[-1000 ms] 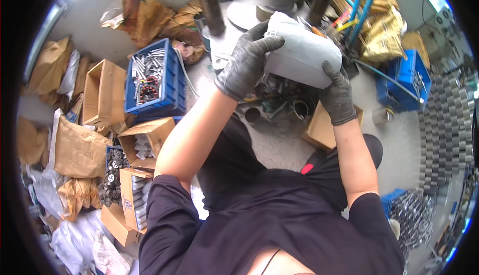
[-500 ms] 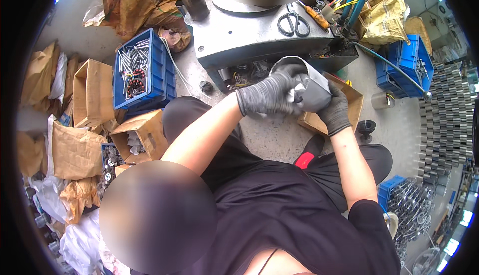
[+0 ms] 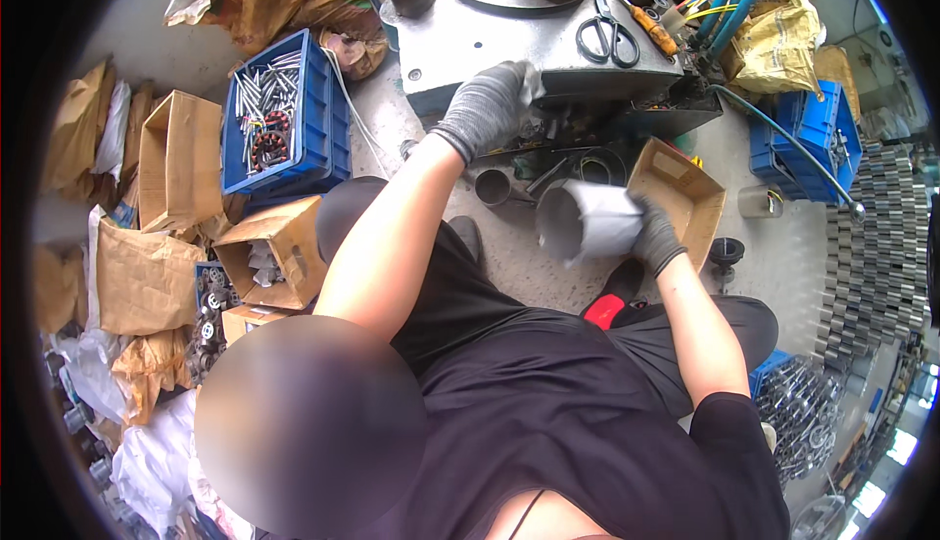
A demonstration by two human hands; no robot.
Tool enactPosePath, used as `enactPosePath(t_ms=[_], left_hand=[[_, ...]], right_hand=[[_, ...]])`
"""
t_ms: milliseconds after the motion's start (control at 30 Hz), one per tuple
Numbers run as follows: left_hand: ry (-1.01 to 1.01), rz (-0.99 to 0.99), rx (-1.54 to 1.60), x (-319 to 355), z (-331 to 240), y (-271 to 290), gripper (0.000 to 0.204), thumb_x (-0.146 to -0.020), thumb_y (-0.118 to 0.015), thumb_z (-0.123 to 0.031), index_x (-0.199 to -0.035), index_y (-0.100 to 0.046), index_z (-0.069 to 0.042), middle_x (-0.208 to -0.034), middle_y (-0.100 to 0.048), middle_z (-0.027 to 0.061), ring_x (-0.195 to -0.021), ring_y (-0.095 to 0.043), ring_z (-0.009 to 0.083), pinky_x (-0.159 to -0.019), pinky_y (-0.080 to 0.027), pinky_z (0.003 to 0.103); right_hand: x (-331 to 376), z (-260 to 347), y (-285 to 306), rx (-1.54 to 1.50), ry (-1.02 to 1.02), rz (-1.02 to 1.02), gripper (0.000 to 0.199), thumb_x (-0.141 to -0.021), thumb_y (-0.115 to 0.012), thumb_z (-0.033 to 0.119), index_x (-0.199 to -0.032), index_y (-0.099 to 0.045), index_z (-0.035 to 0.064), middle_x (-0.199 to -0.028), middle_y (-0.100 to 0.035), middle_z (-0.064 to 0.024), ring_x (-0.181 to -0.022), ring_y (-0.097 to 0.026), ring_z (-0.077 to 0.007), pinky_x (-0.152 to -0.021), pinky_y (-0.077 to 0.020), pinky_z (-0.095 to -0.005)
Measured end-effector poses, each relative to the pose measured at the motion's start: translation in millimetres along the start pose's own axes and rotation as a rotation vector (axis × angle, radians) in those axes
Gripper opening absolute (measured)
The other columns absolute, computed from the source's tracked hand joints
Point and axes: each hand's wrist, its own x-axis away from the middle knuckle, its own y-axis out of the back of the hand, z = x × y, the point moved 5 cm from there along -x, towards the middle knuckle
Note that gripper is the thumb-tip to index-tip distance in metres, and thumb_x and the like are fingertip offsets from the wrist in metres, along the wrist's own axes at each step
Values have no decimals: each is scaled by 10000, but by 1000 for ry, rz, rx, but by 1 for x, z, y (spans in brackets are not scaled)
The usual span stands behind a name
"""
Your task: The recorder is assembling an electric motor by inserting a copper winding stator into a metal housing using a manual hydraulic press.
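Observation:
My right hand (image 3: 660, 234), in a grey knit glove, grips the far end of a hollow grey metal cylinder (image 3: 607, 217). The cylinder lies sideways above the floor, its open mouth toward the left, blurred by motion. My left hand (image 3: 486, 109), gloved alike, is up at the front edge of the metal machine table (image 3: 446, 46). Its fingers are closed on a small whitish crumpled piece, probably a rag (image 3: 532, 82). Black-handled scissors (image 3: 609, 41) and an orange-handled tool (image 3: 654, 31) lie on the table, right of my left hand.
A blue crate (image 3: 323, 139) of metal shafts and open cardboard boxes (image 3: 181, 163) stand at left. Another cardboard box (image 3: 690, 192) sits behind my right hand. A dark cup-shaped part (image 3: 493, 187) is under the table's front. Stacked metal pieces (image 3: 871, 256) line the right.
My left hand has come out of the cylinder's mouth and moved up and left to the table edge with the whitish piece. My right hand has lowered the cylinder slightly, its mouth now facing left.

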Motion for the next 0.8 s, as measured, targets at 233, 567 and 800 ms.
enactPosePath(t_ms=[233, 567, 800], left_hand=[[263, -532, 1027, 0, -5, 7, 272, -802, -787, -105, -1012, -635, -22, -877, -696, 100, -807, -657, 207, -779, -541, 356], [310, -470, 1896, 12, -20, -23, 339, -974, -687, -397, -1036, -638, -67, -929, -688, 50, -811, -672, 158, -765, -569, 340], [73, -258, 1958, 13, -60, -25, 346, -939, -687, -228, -1201, -643, -5, -964, -715, 82, -824, -706, 167, -700, -619, 314]], right_hand=[[12, -101, -78, 1558, 1244, 399, 408, -894, -698, 239, -1224, -685, -2, -1096, -737, -194, -1060, -695, -339, -1008, -507, -433], [63, -34, -113, 1645, 1360, 309, 215, -756, -731, 89, -965, -731, 138, -996, -679, -89, -1101, -608, -322, -1031, -443, -488], [65, 46, -117, 44, 795, 580, 239, -870, -656, -91, -1037, -726, 66, -1274, -682, -94, -1202, -609, -241, -1051, -495, -355]])
